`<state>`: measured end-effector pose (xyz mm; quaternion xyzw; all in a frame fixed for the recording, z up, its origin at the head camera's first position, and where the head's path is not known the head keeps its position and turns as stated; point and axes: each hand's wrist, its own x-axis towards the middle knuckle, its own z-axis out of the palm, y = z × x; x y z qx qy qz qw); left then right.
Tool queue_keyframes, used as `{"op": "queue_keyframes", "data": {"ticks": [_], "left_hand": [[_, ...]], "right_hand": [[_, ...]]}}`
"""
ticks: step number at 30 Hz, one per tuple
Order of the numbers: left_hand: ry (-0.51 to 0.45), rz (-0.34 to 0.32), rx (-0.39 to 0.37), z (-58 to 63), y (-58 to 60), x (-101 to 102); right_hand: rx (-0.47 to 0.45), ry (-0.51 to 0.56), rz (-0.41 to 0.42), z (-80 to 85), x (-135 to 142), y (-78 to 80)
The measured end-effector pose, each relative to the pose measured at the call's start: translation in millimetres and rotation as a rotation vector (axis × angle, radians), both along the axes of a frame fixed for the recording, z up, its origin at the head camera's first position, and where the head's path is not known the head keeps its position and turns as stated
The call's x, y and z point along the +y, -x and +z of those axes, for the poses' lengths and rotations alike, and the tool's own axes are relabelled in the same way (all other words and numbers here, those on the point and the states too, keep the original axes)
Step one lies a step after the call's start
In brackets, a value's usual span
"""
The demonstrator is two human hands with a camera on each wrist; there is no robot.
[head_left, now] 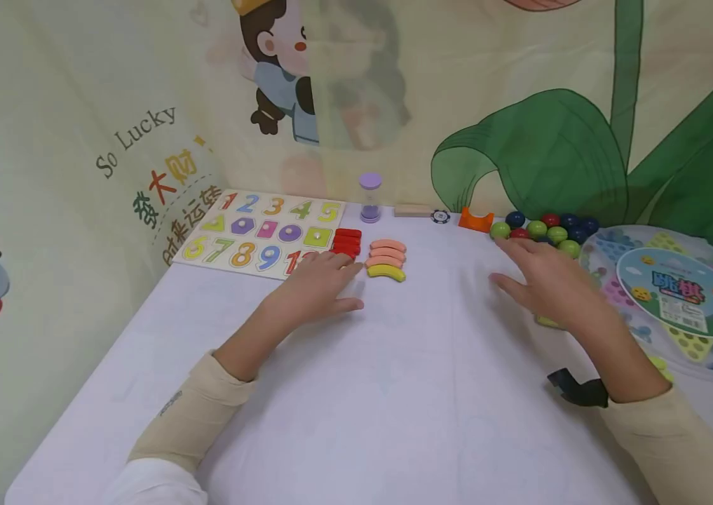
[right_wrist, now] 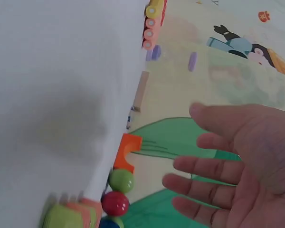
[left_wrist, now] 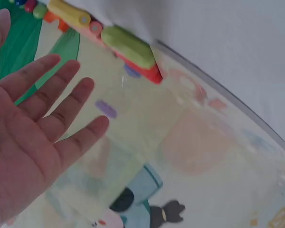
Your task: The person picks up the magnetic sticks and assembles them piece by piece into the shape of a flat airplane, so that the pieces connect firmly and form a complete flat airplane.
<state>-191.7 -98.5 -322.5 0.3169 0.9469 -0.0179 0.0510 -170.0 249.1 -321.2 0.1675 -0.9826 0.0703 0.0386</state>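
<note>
My left hand (head_left: 315, 286) hovers over the table's left side with its fingers spread, holding nothing. Beside its fingertips lie stacked red pieces (head_left: 347, 238), curved pink sausage-like pieces (head_left: 388, 251) and a curved yellow piece (head_left: 386, 273). A green piece (left_wrist: 128, 46) shows in the left wrist view; in the head view the hand hides it. On the right my right hand (head_left: 545, 284) is raised, fingers apart, also holding nothing. Beyond its fingers sits a cluster of green, red and dark blue balls (head_left: 537, 229). A green-and-orange piece (right_wrist: 64, 216) shows partly in the right wrist view.
A number puzzle board (head_left: 268, 231) lies at the back left. Along the back edge stand a purple-capped sand timer (head_left: 370, 198), a wooden strip (head_left: 412, 210), a poker chip (head_left: 440, 217) and an orange arch (head_left: 476, 219). A round board-game package (head_left: 681, 291) lies far right, near a black object (head_left: 577, 389).
</note>
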Motion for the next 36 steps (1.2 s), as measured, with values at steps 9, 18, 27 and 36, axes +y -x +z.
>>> {"op": "queue_keyframes", "data": {"ticks": [9, 18, 27, 36], "left_hand": [[-0.018, -0.088, 0.002, -10.5, 13.8, 32], [0.080, -0.082, -0.096, -14.9, 19.0, 45], [0.113, -0.117, -0.078, -11.6, 6.5, 44], [0.071, -0.028, -0.156, -8.1, -9.4, 27]], "right_hand": [[-0.079, 0.133, 0.122, -11.0, -59, 43.9], [-0.134, 0.151, 0.220, -20.1, -116, 76.2], [-0.113, 0.036, 0.275, -32.3, -146, 78.6], [-0.149, 0.047, 0.133, -31.7, -141, 72.1]]}}
